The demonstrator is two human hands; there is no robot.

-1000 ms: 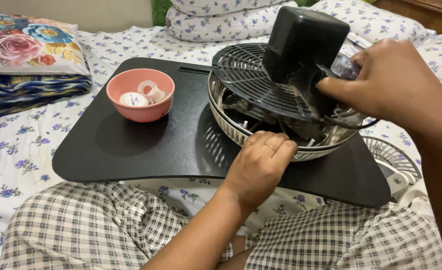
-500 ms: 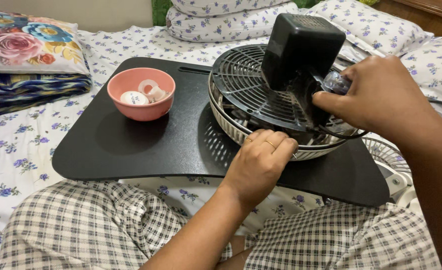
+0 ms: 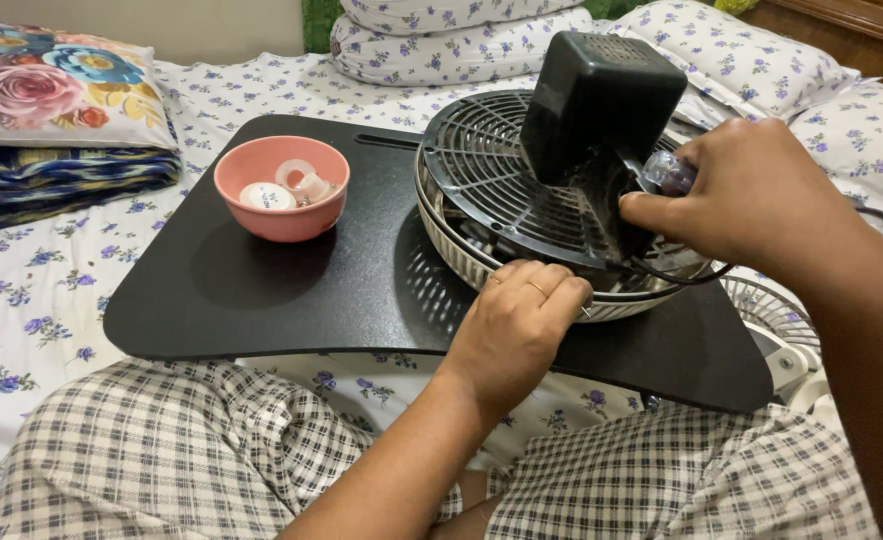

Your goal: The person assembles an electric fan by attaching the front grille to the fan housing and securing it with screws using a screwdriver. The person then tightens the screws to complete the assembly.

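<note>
head view, fan: your round black plastic fan grille (image 3: 502,175) with its boxy black motor housing (image 3: 602,95) lies face-down on the black lap tray (image 3: 292,290), motor axis tilted up.
head view, right hand: your right hand (image 3: 752,195) is nearer, pinched on a clear-handled tool (image 3: 668,170) at the motor's right.
head view, left hand: your left hand (image 3: 522,325), curled shut, presses the silver wire guard (image 3: 462,255) at the near rim.

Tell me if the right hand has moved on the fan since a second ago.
Yes. The right hand has shifted slightly left and down, nearer the black motor housing, judged against the pink bowl, which stays put on the black lap tray.

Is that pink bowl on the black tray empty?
No, the pink bowl on the black tray holds a few small white pieces, among them a round cap-like one and a ring.
</note>
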